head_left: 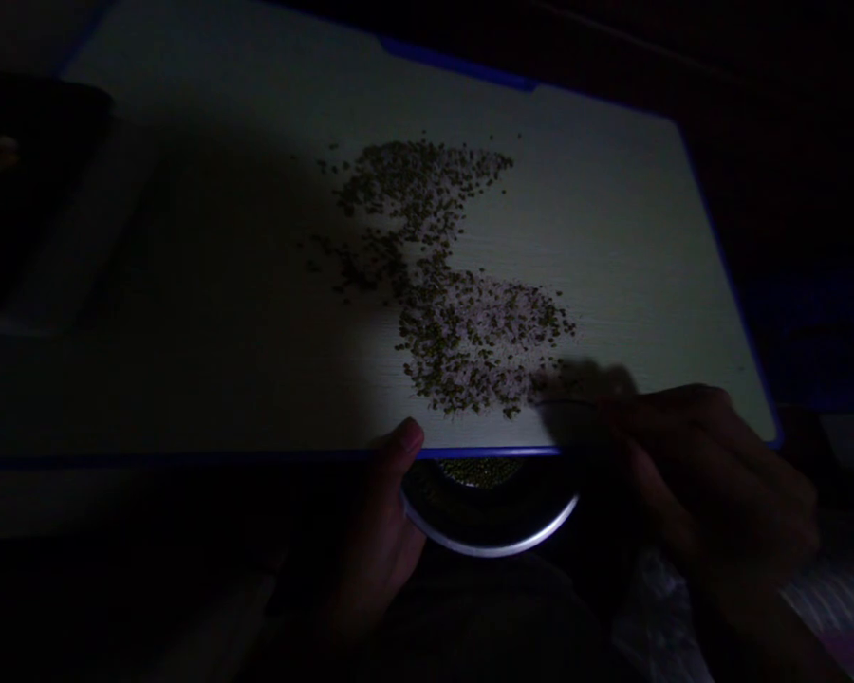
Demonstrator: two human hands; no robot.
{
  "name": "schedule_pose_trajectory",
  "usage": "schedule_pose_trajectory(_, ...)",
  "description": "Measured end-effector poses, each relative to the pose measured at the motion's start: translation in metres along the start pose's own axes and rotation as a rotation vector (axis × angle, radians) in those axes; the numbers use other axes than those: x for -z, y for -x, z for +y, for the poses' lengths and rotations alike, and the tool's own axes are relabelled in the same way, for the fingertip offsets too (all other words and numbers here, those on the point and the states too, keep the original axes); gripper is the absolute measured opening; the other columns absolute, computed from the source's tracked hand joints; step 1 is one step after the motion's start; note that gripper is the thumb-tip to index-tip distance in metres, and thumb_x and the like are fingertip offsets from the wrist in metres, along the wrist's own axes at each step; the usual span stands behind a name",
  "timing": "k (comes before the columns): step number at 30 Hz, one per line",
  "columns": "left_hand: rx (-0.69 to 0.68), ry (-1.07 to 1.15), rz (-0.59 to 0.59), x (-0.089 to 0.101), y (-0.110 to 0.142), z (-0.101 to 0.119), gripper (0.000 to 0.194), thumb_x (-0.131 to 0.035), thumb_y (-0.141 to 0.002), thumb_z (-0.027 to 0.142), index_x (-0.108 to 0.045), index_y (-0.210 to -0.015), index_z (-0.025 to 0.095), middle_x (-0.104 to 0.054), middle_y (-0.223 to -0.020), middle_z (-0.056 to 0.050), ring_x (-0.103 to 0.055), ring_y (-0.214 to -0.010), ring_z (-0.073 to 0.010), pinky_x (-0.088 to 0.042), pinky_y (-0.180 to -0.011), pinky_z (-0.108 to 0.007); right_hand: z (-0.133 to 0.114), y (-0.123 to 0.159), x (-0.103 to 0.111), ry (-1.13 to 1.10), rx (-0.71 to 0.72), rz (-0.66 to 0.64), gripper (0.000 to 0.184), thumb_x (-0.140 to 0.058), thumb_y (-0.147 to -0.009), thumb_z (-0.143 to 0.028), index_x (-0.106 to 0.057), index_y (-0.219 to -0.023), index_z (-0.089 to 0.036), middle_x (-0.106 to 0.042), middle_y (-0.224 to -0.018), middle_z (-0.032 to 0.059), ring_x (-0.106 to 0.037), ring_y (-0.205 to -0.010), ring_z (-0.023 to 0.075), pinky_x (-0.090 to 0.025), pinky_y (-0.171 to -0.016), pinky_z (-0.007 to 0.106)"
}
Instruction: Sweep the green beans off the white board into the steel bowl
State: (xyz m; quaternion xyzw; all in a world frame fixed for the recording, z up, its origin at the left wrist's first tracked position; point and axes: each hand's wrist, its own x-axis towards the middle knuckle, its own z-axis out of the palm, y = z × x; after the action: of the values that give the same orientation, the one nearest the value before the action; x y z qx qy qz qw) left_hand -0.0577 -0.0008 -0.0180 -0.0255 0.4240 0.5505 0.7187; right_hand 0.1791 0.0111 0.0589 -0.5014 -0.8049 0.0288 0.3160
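Observation:
A pale board [612, 218] with a blue rim lies in dim light. On it is a spread of small green grains mixed with whitish grains [462, 313]. My left hand [384, 531] holds a round metal bowl [494, 541] just under the board's near edge, thumb on that edge; some green grains lie inside the bowl. My right hand [704, 465] rests at the board's near right edge, fingers bunched and pointing left, touching the near side of the grain pile. Whether those fingers pinch anything is too dark to tell.
A dark tray-like object [28, 190] sits at the far left. Crumpled light material [826, 598] shows at the lower right. Everything around the board is nearly black.

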Motion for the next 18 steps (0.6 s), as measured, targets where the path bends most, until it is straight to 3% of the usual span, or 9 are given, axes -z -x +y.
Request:
schedule_pose_trajectory(5, -0.019, 0.001, 0.023, -0.001, 0.0, 0.001, 0.079, -0.094, -0.089, 0.04, -0.067, -0.162, 0.03, -0.092, -0.136, -0.008, -0.069, -0.156, -0.0451, -0.06, -0.13, -0.057, 0.002, -0.004, 0.004, 0.038, -0.018, 0.017, 0.045, -0.08, -0.098, 0.0, -0.081, -0.132, -0.03, -0.082, -0.104, 0.0014, -0.075, -0.084, 0.0222, -0.057, -0.076, 0.042)
schedule_pose_trajectory(9, 0.011, -0.01, 0.02, 0.0, 0.0, 0.001, 0.075, -0.094, -0.089, 0.044, -0.07, -0.158, 0.026, -0.093, -0.133, -0.011, -0.068, -0.157, -0.0468, -0.061, -0.128, -0.059, -0.001, -0.011, 0.003, 0.013, -0.002, -0.018, 0.035, -0.077, -0.101, 0.0, -0.081, -0.123, -0.026, -0.08, -0.103, 0.0019, -0.076, -0.087, 0.0206, -0.057, -0.078, 0.04)
schedule_pose_trajectory(13, 0.027, -0.017, 0.052, 0.002, -0.001, 0.002, 0.082, -0.102, -0.079, 0.048, -0.074, -0.151, 0.023, -0.093, -0.131, -0.013, -0.069, -0.154, -0.0499, -0.062, -0.126, -0.06, -0.001, -0.011, 0.004, 0.007, 0.036, -0.057, 0.029, -0.076, -0.102, -0.001, -0.081, -0.121, -0.022, -0.078, -0.103, 0.0023, -0.074, -0.089, 0.0193, -0.056, -0.08, 0.04)
schedule_pose_trajectory(18, 0.026, -0.029, 0.008, 0.001, -0.002, 0.002, 0.088, -0.1, -0.08, 0.048, -0.068, -0.16, 0.026, -0.092, -0.135, -0.01, -0.071, -0.153, -0.0482, -0.061, -0.128, -0.06, 0.001, -0.006, 0.005, -0.064, 0.109, -0.078, 0.033, -0.079, -0.098, 0.004, -0.08, -0.122, -0.019, -0.079, -0.104, 0.0037, -0.074, -0.093, 0.0213, -0.055, -0.082, 0.041)
